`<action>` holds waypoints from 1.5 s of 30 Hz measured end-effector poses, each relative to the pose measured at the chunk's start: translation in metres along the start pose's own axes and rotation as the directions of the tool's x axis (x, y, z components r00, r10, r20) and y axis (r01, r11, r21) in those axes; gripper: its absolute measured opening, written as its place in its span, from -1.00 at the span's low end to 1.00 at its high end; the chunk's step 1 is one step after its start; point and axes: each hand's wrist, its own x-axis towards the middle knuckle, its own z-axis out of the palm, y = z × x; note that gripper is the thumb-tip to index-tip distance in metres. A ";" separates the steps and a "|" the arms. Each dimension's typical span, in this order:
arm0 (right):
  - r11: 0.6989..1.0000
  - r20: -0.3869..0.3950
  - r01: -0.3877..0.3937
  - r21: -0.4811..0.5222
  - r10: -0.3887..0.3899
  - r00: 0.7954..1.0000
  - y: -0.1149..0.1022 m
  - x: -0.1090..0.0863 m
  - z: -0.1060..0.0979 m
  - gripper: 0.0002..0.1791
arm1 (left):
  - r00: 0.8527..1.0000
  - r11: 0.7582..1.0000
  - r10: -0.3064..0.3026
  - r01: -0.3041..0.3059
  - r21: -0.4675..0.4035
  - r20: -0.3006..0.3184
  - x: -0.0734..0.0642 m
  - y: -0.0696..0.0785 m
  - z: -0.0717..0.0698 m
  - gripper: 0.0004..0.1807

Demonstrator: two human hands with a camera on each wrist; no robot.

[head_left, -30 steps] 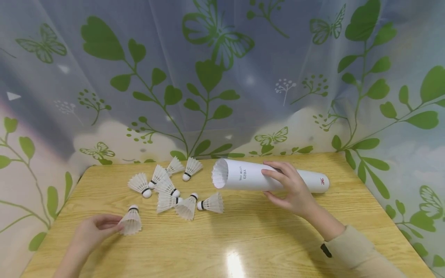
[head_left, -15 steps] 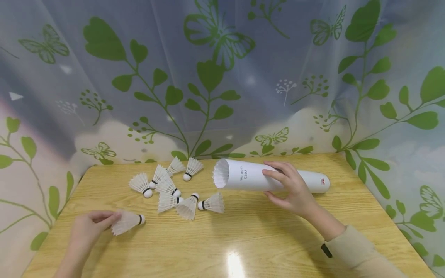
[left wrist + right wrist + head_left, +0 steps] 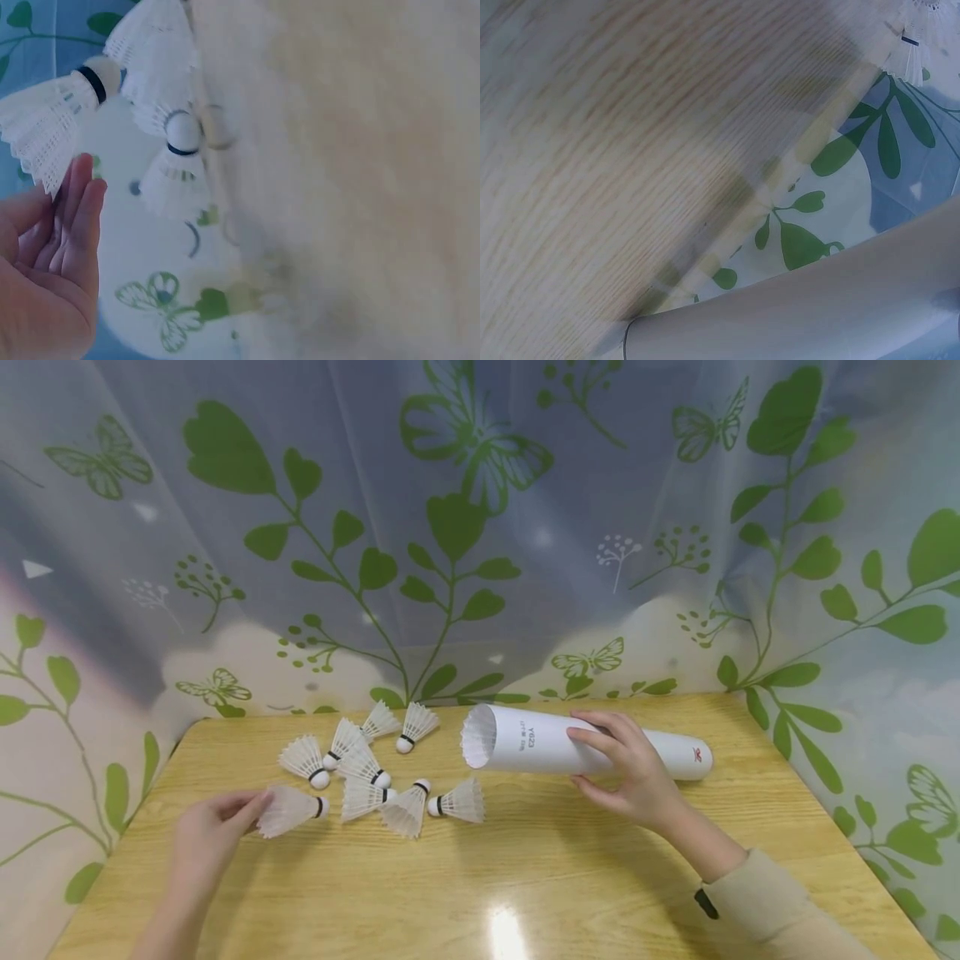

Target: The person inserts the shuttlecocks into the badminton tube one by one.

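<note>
In the head view my left hand (image 3: 213, 835) pinches a white shuttlecock (image 3: 292, 811) by the rim of its feather skirt. Its black-banded cork points right, toward the loose shuttlecocks. The left wrist view shows the thumb and fingertips on the feather edge of this held shuttlecock (image 3: 41, 124). My right hand (image 3: 633, 768) grips a long white tube (image 3: 532, 742) around its middle, thumb below and fingers over the top. The tube lies slanted, its open mouth facing left, where a scalloped white edge shows. The right wrist view catches part of the tube (image 3: 802, 322) only.
Several loose shuttlecocks lie on the wooden table (image 3: 420, 893) between the hands, such as one near the back (image 3: 417, 725) and one below the tube's mouth (image 3: 463, 802). A curtain (image 3: 345, 635) with green leaves hangs behind the table's back edge.
The left hand has lifted its shuttlecock and turned it so the cork swung from pointing away to pointing right. It has then moved up and slightly right. The right hand and tube stay in place.
</note>
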 end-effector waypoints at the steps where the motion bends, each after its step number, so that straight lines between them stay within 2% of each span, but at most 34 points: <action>1: 1.000 -0.001 0.000 -0.001 0.000 1.000 0.000 0.000 0.000 -0.48 | 1.000 1.000 0.003 -0.003 -0.002 -0.006 0.001 0.003 0.001 -0.59; 7: 1.000 -0.002 0.004 -0.007 -0.004 1.000 0.000 0.001 0.000 -0.48 | 0.999 0.999 0.024 -0.025 -0.038 -0.028 0.008 0.028 0.008 -0.58; 15: 1.000 -0.007 0.016 -0.007 -0.016 1.000 0.001 0.003 0.001 -0.48 | 0.994 0.984 0.084 -0.094 -0.150 -0.075 0.013 0.074 0.020 -0.64; 17: 1.000 -0.001 0.008 -0.013 -0.008 1.000 0.001 0.003 0.001 -0.47 | 0.990 0.972 0.104 -0.121 -0.203 -0.095 0.014 0.085 0.025 -0.66; 22: 1.000 0.017 -0.012 -0.011 0.013 1.000 0.002 0.001 0.000 -0.47 | 0.979 0.923 0.154 -0.191 -0.335 -0.135 0.012 0.112 0.038 -0.74; 26: 1.000 0.023 -0.007 -0.010 0.008 1.000 0.003 0.001 0.001 -0.48 | 0.973 0.888 0.197 -0.230 -0.399 -0.122 0.008 0.132 0.048 -0.77; 33: 1.000 0.017 0.007 -0.017 -0.007 1.000 0.002 0.002 0.003 -0.47 | 0.962 0.851 0.259 -0.272 -0.449 -0.090 -0.001 0.162 0.060 -0.80; 38: 1.000 0.017 0.001 -0.014 -0.001 1.000 0.002 0.002 0.003 -0.47 | 0.955 0.818 0.288 -0.286 -0.499 -0.076 -0.007 0.176 0.063 -0.80; 45: 1.000 0.012 -0.004 -0.007 0.004 1.000 0.002 0.002 0.005 -0.48 | 0.948 0.779 0.287 -0.313 -0.544 -0.135 -0.010 0.185 0.057 -0.81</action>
